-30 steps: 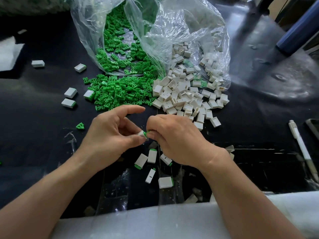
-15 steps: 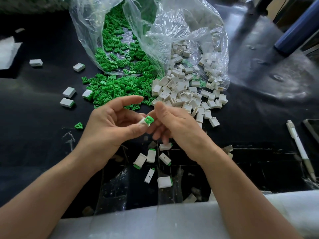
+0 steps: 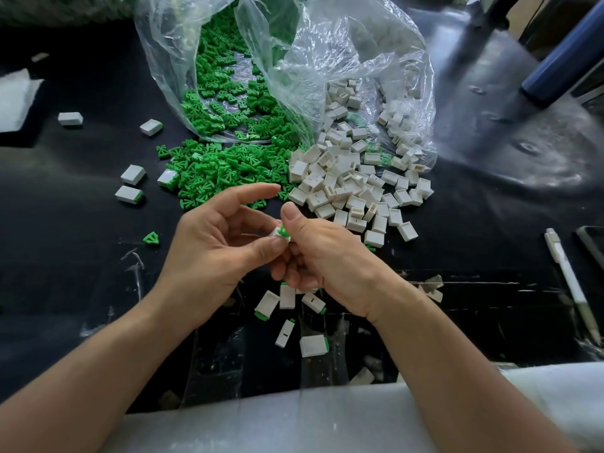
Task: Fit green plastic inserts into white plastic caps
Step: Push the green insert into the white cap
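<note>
Left hand (image 3: 222,246), forefinger straight, pinches 1 white cap (image 3: 274,234) with thumb and finger above the black table (image 3: 65,289). Green insert (image 3: 283,231) shows at its mouth, seemingly not yet home. Right hand (image 3: 330,259), fingers curled, thumbs the insert. Risk: an off-square push may jam it or flick it away.

the held cap (image 3: 276,233) between the left hand (image 3: 212,243) and the right hand (image 3: 327,256) is white, with bright green showing at its top. beyond the left hand, the heap of inserts (image 3: 228,168) is one solid green. beyond the right hand, the heap of caps (image 3: 353,191) is plain white, some marked with a thin dark slit. the bag (image 3: 327,60) behind both heaps is clear and glossy. below the hands, the finished caps (image 3: 266,304) are white with green edges. the table (image 3: 65,230) is black with pale scuff streaks. right of the right hand lies a white pen (image 3: 568,279).
</note>
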A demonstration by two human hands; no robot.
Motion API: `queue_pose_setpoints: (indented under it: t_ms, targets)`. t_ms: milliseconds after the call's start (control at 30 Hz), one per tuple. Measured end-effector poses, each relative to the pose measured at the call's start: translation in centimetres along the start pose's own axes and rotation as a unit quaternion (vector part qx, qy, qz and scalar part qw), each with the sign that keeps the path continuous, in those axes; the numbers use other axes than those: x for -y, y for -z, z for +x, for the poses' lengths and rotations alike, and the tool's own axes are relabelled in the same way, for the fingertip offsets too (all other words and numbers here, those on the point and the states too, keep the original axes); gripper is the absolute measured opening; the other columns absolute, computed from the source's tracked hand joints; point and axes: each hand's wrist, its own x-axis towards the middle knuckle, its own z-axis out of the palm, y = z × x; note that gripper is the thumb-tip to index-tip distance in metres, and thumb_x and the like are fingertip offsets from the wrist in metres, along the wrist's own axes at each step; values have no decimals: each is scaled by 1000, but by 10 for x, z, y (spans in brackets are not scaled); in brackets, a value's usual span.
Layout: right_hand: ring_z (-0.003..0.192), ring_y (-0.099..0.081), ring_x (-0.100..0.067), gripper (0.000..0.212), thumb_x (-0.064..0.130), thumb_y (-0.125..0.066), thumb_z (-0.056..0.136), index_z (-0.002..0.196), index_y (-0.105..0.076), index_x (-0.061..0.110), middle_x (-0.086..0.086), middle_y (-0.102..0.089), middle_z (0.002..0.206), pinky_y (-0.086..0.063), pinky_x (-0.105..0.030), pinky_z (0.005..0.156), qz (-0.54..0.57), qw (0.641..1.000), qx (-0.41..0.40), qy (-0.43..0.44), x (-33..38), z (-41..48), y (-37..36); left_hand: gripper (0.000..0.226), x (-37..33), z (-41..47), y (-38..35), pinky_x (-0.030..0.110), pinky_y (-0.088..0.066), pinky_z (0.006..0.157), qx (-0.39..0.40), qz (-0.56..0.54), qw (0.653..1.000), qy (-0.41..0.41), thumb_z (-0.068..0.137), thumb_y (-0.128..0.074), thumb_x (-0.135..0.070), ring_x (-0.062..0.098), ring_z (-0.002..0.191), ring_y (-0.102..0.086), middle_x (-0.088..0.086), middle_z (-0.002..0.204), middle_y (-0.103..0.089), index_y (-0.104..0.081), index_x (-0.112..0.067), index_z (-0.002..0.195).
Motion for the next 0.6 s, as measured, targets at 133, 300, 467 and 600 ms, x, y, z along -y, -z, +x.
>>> queue_pose_setpoints:
  t_ms: [133, 300, 467, 600]
  targets:
    - [51, -43, -6, 43, 41, -31, 96, 68, -51, 15, 5, -52, 57, -34, -13, 44, -6, 1000, -16, -2, 1, -1, -2, 46, 2, 0, 1, 21, -54, 57, 2, 5, 1000, -9, 63, -69, -12, 14, 59, -67, 0, 74, -71, -61, -24, 107]
    - [51, -43, -7, 42, 39, -31, 97, 69, -52, 14, 3, -52, 58, -34, -14, 45, 1, 1000, -13, 13, 1, -1, -2, 46, 2, 0, 1, 23, -54, 55, 0, -21, 1000, -8, 63, -69, -12, 15, 55, -65, -1, 73, -71, -61, -21, 107]
    - [51, -46, -10, 52, 50, -26, 93, 72, -54, 12, -1, -57, 61, -31, -19, 45, 2, 1000, 11, -1, 0, 1, 1, 45, 0, 1, 0, 22, -53, 54, -12, -22, 1000, -5, 64, -68, -12, 13, 60, -67, -2, 74, -71, -61, -24, 107]
    - [50, -47, -5, 45, 46, -31, 94, 69, -55, 19, 6, -57, 59, -35, -12, 44, -37, 999, -26, 13, 0, 0, 0, 42, -1, 1, 2, 19, -52, 58, -14, -44, 999, 17, 63, -73, -13, 10, 63, -66, -3, 74, -70, -64, -24, 102]
